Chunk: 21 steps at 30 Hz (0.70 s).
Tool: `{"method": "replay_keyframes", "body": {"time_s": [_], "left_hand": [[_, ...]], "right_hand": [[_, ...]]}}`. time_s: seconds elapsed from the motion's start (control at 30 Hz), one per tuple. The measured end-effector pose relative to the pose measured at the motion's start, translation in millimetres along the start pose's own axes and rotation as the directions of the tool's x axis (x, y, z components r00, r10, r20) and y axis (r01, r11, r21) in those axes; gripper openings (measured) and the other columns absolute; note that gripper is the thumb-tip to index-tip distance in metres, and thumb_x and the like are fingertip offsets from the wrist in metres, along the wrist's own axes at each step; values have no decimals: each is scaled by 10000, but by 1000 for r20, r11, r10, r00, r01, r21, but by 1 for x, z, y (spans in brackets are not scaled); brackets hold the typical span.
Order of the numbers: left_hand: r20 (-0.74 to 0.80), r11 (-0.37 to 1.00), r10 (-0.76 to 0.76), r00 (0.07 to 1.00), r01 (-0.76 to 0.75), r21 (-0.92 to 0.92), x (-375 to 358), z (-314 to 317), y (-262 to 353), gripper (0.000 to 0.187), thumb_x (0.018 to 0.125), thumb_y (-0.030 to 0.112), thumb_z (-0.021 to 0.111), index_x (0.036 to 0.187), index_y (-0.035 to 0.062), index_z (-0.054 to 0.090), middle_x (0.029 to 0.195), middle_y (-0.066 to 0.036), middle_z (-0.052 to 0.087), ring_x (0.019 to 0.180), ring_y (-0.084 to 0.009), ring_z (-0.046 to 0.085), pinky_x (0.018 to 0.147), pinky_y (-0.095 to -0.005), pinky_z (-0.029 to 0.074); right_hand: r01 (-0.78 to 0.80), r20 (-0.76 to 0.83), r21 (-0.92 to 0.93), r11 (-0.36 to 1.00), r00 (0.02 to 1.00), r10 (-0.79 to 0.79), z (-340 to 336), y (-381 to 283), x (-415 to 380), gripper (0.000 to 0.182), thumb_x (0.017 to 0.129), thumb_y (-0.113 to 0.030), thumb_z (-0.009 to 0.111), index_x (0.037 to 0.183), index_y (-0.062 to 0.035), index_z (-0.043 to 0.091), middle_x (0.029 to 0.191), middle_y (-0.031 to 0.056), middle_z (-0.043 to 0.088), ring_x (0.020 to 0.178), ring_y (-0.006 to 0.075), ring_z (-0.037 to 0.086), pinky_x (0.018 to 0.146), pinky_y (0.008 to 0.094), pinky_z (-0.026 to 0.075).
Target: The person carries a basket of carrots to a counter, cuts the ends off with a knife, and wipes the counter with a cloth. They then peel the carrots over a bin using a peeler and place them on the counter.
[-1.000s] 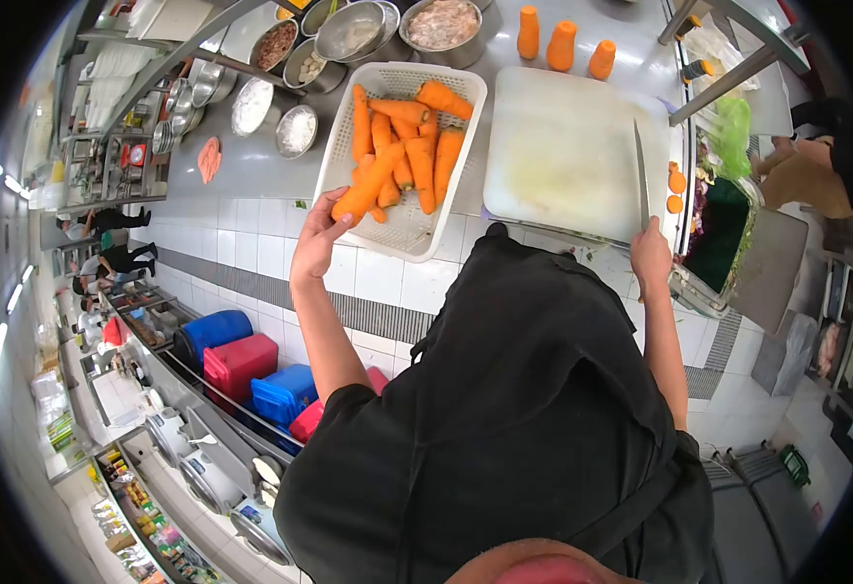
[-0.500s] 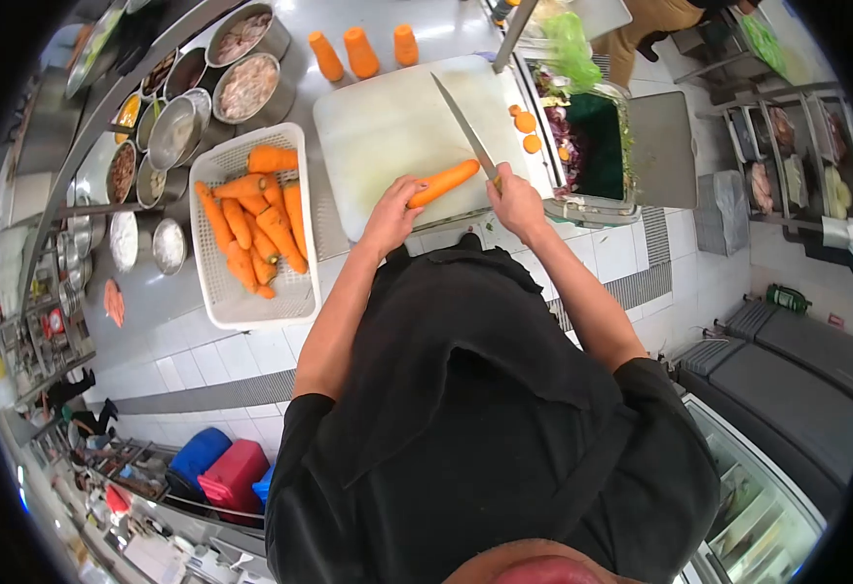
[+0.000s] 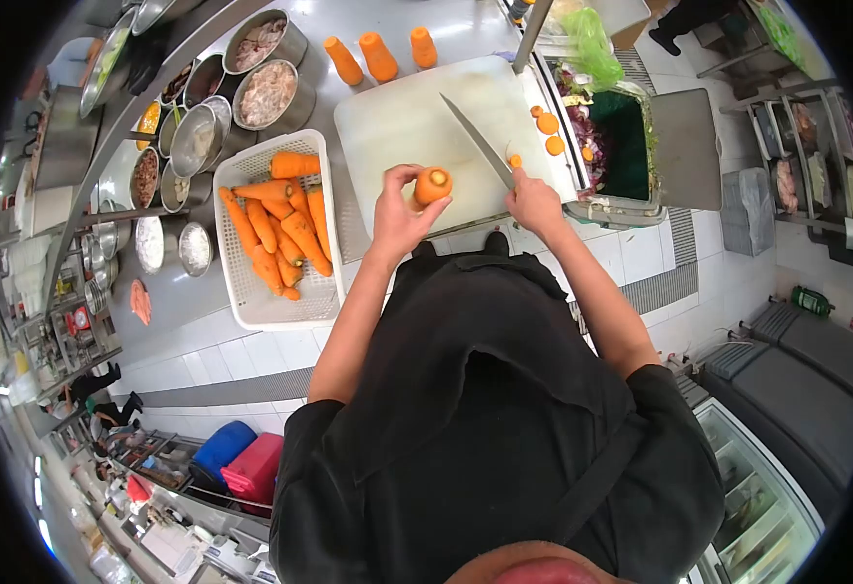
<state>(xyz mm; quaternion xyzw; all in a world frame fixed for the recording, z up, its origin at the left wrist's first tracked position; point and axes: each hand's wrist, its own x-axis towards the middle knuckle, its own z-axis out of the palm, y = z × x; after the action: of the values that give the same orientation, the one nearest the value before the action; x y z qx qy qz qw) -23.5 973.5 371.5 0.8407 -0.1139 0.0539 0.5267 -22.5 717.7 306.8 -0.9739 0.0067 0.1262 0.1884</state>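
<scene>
My left hand (image 3: 402, 216) is closed round a carrot (image 3: 433, 183) above the near part of the white cutting board (image 3: 388, 122). One end of that carrot faces up toward me, so its length is mostly hidden. My right hand (image 3: 536, 202) grips a long kitchen knife (image 3: 475, 134), its blade slanting up and left over the board. A small carrot piece (image 3: 515, 161) lies beside the blade, close to my right fingers. Several carrot ends (image 3: 547, 124) sit at the board's right side. Three carrot chunks (image 3: 378, 56) stand upright behind the board.
On the left is a white plastic basket (image 3: 234, 282) holding several carrots. Metal pots (image 3: 273, 97) of food stand beyond it. At the right, a green-lined bin (image 3: 626, 151) contains vegetable scraps. Another person's dark-clothed leg (image 3: 689, 19) shows at the top right.
My left hand has turned the carrot from lying lengthwise to end-up. A small carrot piece now lies by the blade. The whole view has shifted slightly.
</scene>
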Motion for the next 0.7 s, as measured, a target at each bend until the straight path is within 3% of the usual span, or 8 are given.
{"method": "replay_keyframes", "body": {"time_s": [0.03, 0.1, 0.27, 0.4, 0.7], "left_hand": [[11, 1000, 2, 1000, -2, 3, 4, 5, -7, 544, 780, 187, 846, 1188, 68, 507, 1209, -130, 612, 1095, -344, 616, 966, -416, 493], [169, 939, 74, 983, -126, 321, 14, 22, -34, 490, 778, 211, 839, 1142, 72, 542, 1137, -134, 609, 1002, -358, 608, 887, -444, 497], [203, 929, 59, 977, -128, 347, 6, 47, -64, 442, 803, 163, 798, 1165, 72, 561, 1150, -142, 583, 1030, -367, 577, 896, -466, 469], [218, 959, -42, 975, -22, 283, 2, 46, -59, 422, 840, 91, 730, 1219, 47, 550, 1173, -179, 560, 1080, -385, 554, 943, -462, 456], [234, 963, -101, 967, 36, 266, 0, 47, -62, 412, 843, 66, 702, 1224, 46, 546, 1137, -204, 535, 1070, -409, 530, 936, -459, 448]], "right_hand": [[-9, -1, 8, 1000, 1000, 9, -6, -2, 2, 237, 892, -153, 541, 1094, -30, 533, 802, 237, 700, 754, 425, 701, 692, 550, 551], [-5, 17, -56, 998, 1000, 6, -14, -5, 1, 281, 874, -149, 551, 1126, -27, 544, 793, 229, 705, 741, 420, 704, 684, 534, 558], [36, -14, -95, 995, 999, -37, -23, -13, -25, 229, 880, -122, 547, 1096, -44, 547, 738, 188, 696, 688, 386, 704, 622, 501, 559], [121, 38, -125, 985, 992, -118, -34, -26, -67, 166, 903, -93, 535, 1066, -70, 542, 694, 151, 669, 630, 337, 696, 539, 454, 546], [126, 98, -126, 984, 989, -114, -53, -27, -110, 127, 891, -72, 559, 1012, -71, 521, 705, 129, 652, 607, 294, 692, 507, 407, 541]]}}
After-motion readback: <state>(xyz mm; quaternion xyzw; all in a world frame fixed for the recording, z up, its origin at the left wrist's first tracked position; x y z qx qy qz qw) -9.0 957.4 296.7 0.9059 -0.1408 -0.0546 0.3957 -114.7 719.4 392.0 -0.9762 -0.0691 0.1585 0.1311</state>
